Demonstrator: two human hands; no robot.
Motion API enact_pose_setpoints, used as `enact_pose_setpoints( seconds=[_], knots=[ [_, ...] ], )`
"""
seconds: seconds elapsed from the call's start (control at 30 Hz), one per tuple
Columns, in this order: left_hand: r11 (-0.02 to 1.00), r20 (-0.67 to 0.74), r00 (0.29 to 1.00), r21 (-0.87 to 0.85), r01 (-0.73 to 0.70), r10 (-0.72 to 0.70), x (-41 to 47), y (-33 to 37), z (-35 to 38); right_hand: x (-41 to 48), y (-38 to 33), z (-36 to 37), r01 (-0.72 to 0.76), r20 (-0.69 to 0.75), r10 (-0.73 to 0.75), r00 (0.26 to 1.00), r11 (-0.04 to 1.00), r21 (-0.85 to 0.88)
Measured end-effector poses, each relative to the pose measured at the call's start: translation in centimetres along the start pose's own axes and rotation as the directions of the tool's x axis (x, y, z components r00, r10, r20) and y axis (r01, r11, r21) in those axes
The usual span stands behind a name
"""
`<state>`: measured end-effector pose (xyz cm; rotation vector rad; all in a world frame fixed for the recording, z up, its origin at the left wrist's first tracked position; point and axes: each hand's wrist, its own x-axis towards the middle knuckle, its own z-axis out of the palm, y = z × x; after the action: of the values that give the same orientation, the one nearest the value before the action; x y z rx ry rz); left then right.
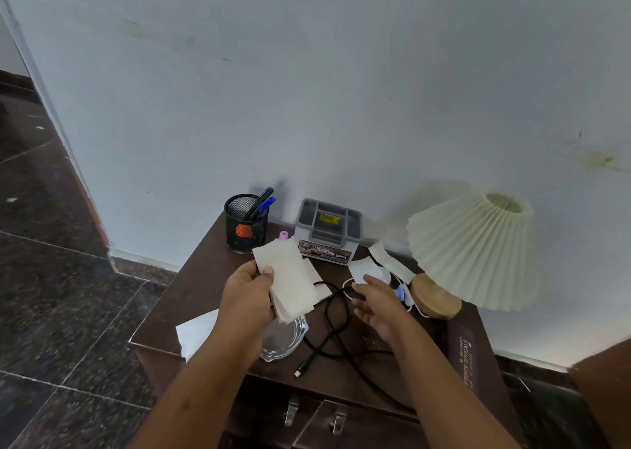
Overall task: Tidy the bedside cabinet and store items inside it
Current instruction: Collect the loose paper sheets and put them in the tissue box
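My left hand (247,295) holds a stack of white tissues (290,279) above the dark brown bedside cabinet (191,298). My right hand (379,303) hovers open, fingertips touching a loose white tissue (363,268) on the cabinet top. Another tissue strip (391,260) lies by the lamp, and one more tissue (196,332) overhangs the front left corner. A black cable (336,325) coils across the top. A clear glass dish (285,341) sits under my left wrist.
A black mesh pen holder (246,225) and a grey lidded box (327,231) stand at the back. A pleated cream lamp (474,250) leans at the right. A dark maroon box (466,353) lies at the right edge. Two cabinet doors with metal handles (336,421) face me.
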<state>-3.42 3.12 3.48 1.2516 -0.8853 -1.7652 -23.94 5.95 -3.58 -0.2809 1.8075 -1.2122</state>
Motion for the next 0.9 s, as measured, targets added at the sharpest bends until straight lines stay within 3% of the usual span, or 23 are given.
enact_pose_setpoints(
  seconds=[0.13, 0.23, 0.3, 0.37, 0.43, 0.5, 0.57, 0.67, 0.77, 0.9],
  knots=[
    [1.000, 0.017, 1.000, 0.011, 0.008, -0.008, 0.0, -0.2, 0.1, -0.7, -0.8, -0.5, 0.126, -0.077, -0.127, 0.989, 0.992, -0.018],
    [0.999, 0.018, 0.999, 0.001, 0.035, -0.035, 0.1, -0.3, -0.1, -2.5, -2.3, -0.6, 0.369, -0.149, -0.400, 0.904, 0.908, -0.200],
    [0.998, 0.020, 0.998, -0.020, 0.057, -0.056, 0.1, -0.3, -0.2, -4.8, -3.1, -0.1, 0.562, -0.126, -0.651, 0.748, 0.723, -0.401],
    [0.996, 0.015, 0.997, -0.046, 0.072, -0.072, 0.1, -0.1, -0.1, -7.6, -3.3, 1.1, 0.687, 0.010, -0.830, 0.558, 0.455, -0.567],
    [0.994, 0.015, 0.997, -0.078, 0.082, -0.081, -0.1, 0.0, -0.1, -10.3, -3.0, 2.4, 0.736, 0.191, -0.875, 0.445, 0.236, -0.635],
    [0.991, 0.016, 0.997, -0.107, 0.078, -0.077, -0.4, 0.2, 0.0, -11.8, -2.3, 3.6, 0.728, 0.354, -0.854, 0.382, 0.042, -0.685],
    [0.988, 0.004, 0.998, -0.140, 0.068, -0.068, -0.4, 0.3, -0.1, -12.3, -1.3, 4.4, 0.704, 0.468, -0.810, 0.353, -0.100, -0.704],
    [0.986, -0.019, 0.998, -0.156, 0.055, -0.058, -0.4, 0.4, -0.2, -12.1, -0.2, 5.1, 0.739, 0.564, -0.719, 0.405, -0.105, -0.665],
    [0.984, -0.050, 0.997, -0.168, 0.056, -0.066, -0.2, 0.4, -0.5, -11.7, 0.4, 5.6, 0.712, 0.601, -0.688, 0.408, -0.172, -0.681],
    [0.969, -0.078, 0.994, -0.240, 0.058, -0.079, 0.0, 0.6, -0.6, -11.7, 0.5, 6.0, 0.726, 0.556, -0.719, 0.416, -0.107, -0.680]
  ],
)
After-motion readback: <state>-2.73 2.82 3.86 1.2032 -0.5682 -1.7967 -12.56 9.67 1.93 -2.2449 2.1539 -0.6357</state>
